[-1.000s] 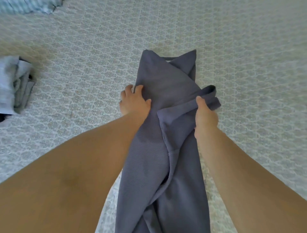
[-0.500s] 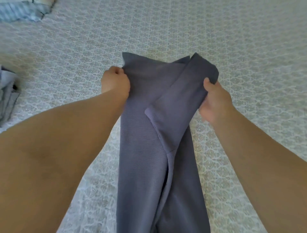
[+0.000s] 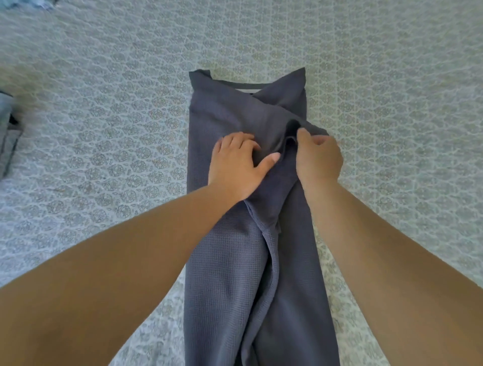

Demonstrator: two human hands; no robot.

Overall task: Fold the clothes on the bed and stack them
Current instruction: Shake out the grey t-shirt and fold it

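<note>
Sleeve brought back down onto the dark grey waffle-knit top (image 3: pixel 230 261).
Left hand (image 3: pixel 235 167) now presses flat; right hand (image 3: pixel 317 159) pinches the sleeve fold, narrowing it for stacking.

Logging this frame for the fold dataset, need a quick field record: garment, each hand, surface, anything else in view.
garment: dark grey waffle-knit top, laid lengthwise on the bed, sides folded inward
left hand: left hand rests flat on the garment, fingers spread, thumb out
right hand: right hand pinches a fold of the garment near its right edge
surface: patterned bedspread
other: folded grey clothes at the left edge, partly cut off; striped fabric in the top left corner
fold stage: not yet folded crosswise
</note>
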